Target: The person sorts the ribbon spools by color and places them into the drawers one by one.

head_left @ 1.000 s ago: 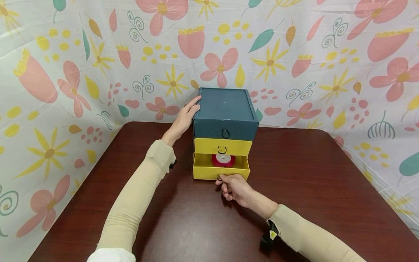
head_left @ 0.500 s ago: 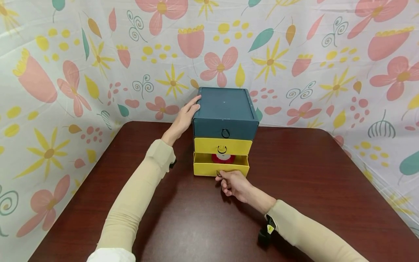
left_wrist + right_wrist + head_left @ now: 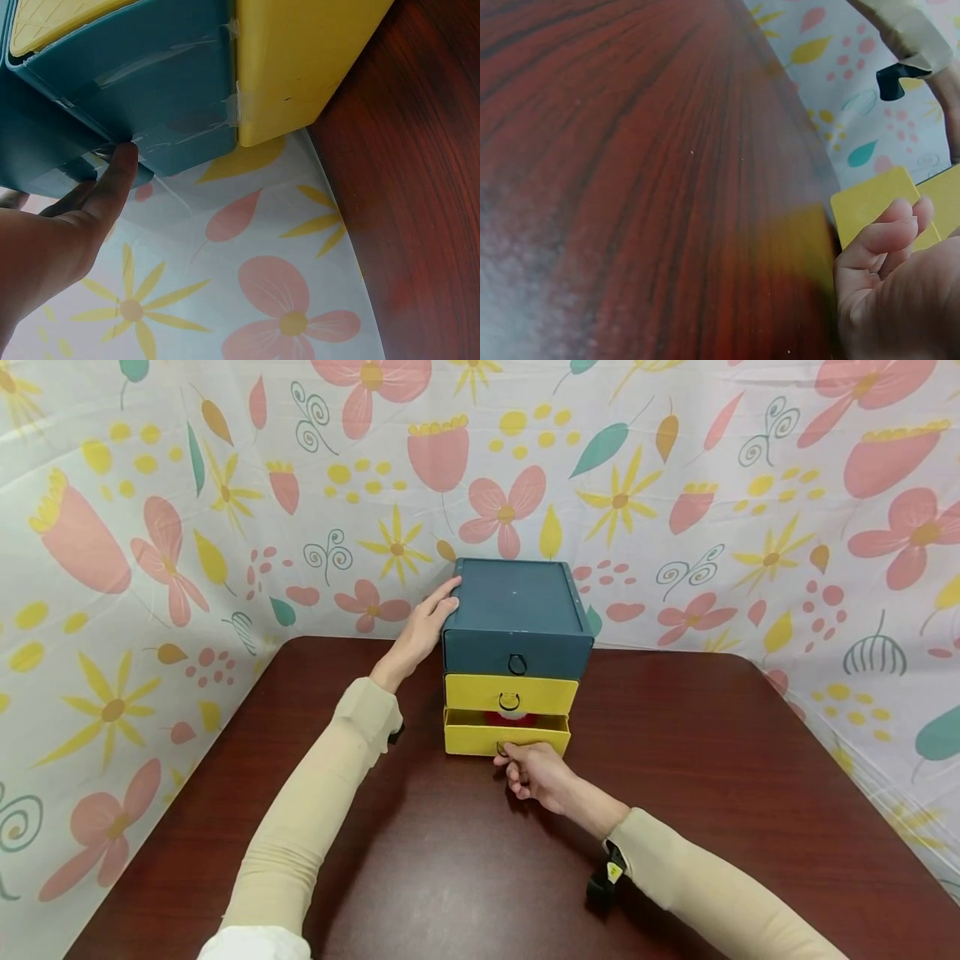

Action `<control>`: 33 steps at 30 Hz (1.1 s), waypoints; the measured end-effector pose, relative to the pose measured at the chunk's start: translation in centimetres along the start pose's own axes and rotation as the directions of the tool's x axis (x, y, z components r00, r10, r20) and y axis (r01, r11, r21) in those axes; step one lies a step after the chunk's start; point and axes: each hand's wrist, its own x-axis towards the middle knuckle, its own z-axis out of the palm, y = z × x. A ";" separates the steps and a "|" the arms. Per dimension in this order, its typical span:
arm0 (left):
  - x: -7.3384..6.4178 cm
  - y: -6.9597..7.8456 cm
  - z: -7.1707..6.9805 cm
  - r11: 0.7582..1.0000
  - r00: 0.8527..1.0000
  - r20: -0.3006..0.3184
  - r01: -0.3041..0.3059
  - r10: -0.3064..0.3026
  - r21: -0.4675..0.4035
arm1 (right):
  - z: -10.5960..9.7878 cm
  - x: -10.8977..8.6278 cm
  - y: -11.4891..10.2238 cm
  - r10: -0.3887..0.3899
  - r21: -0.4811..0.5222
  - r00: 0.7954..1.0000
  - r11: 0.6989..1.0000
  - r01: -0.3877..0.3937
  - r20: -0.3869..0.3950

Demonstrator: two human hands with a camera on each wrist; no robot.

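A stacked drawer unit (image 3: 517,597) with a dark blue top and yellow drawers stands on the table. Its bottom yellow drawer (image 3: 468,742) is pulled partly out. At that drawer's front, my right hand (image 3: 546,779) pinches the small black ring pull (image 3: 501,747) between thumb and finger, the other fingers curled. Inside lies a round red and white object (image 3: 513,717), mostly hidden by the drawer above. My left hand (image 3: 417,637) rests against the unit's upper left side with fingers extended; in the left wrist view its fingertips touch the blue side wall (image 3: 150,90).
The middle yellow drawer (image 3: 480,692) and the blue top drawer (image 3: 480,652) are closed, each with a black ring pull. Under everything is a dark red-brown table (image 3: 675,735). A flower-printed cloth (image 3: 637,568) hangs close behind the unit.
The bottom drawer has slid further into the unit, pushed by my right hand, which moved away from me with it. Less of the red and white object shows. My left hand stays put.
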 end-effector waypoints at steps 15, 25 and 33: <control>0.0 -0.1 -0.2 1.000 1.000 0.004 -0.001 0.001 0.001 | -0.1 0.8 -0.4 -0.005 -0.001 1.000 1.000 0.005 -0.016; -0.1 -0.1 -0.2 1.000 1.000 0.007 0.003 -0.003 -0.003 | -0.2 1.3 -0.5 0.001 0.009 1.000 1.000 -0.001 -0.017; 0.0 -0.1 0.0 1.000 1.000 -0.001 0.005 -0.005 0.007 | -0.4 1.7 -0.7 0.005 0.012 1.000 1.000 -0.005 -0.021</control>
